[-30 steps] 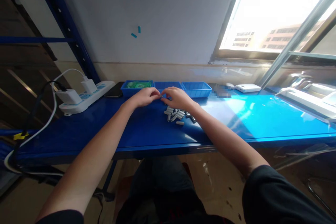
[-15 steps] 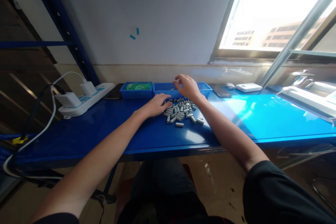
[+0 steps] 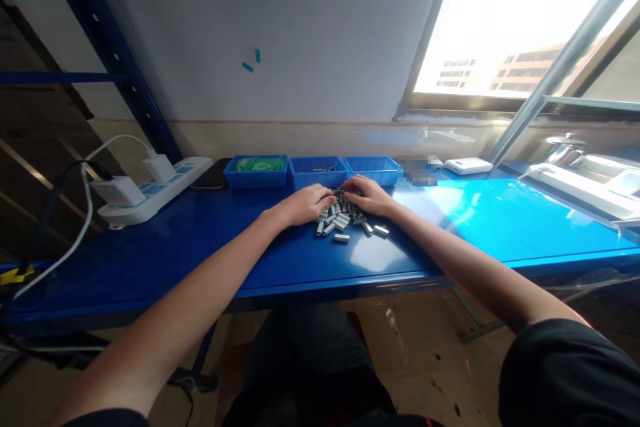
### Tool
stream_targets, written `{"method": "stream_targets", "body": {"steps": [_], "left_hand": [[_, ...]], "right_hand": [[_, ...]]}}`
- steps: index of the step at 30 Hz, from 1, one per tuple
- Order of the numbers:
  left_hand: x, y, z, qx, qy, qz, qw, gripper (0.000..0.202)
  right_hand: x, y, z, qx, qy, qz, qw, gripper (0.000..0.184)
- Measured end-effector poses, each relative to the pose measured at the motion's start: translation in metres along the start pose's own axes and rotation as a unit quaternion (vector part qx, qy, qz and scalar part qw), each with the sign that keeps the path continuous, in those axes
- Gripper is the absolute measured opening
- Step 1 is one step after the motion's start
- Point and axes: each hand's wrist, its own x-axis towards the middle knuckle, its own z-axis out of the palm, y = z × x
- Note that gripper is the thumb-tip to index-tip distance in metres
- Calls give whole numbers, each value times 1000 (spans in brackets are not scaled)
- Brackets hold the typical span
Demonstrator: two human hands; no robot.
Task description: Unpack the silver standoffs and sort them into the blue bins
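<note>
A heap of several small grey metal pieces (image 3: 345,220) lies on the blue table (image 3: 280,253). My left hand (image 3: 306,203) rests on the heap's left edge, fingers curled down onto the pieces. My right hand (image 3: 367,195) sits on the heap's far right side, fingers bent and pinching among the pieces. What either hand holds is too small to make out. Behind the heap stand three blue trays: the left tray (image 3: 256,172) holds green items, the middle tray (image 3: 319,172) a few small pieces, and the right tray (image 3: 377,169) shows no contents from here.
A white power strip (image 3: 150,190) with two chargers and cables lies at the left, a dark phone (image 3: 213,177) beside it. A white box (image 3: 467,165) sits at the back right by the window. A blue rack upright (image 3: 107,53) stands at the left.
My right hand came back down from over the trays onto the heap. My left hand shifted slightly right along the heap's edge. The view tilted a little.
</note>
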Motion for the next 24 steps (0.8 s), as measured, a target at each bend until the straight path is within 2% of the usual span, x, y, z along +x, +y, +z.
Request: {"method": "stream_targets", "body": {"steps": [3,6,11,16,21,24], "left_hand": [[-6,-2,-1,12,11,-37,999,50],[-6,-7,0,39,16,-74,996,50],[-1,-13,4,73,11,-66,995,47],[-1,-14,-1,66,2,-37,997,41],[-6,-19,-9,38,17,-61,997,38],[-8,-21,-11,46,20,-69,996,37]], "right_hand": [[4,-5,3,-1,3,-1,1000,36],[9,-14,9,-22,-36,-30,999,43],[15,-24,18,-25,-55,-79,995,40],[26,-28,18,-32,-55,-47,997,27],[42,-39,16,-54,-97,4,994,21],[48,-44,17,-77,-105,-6,991,19]]}}
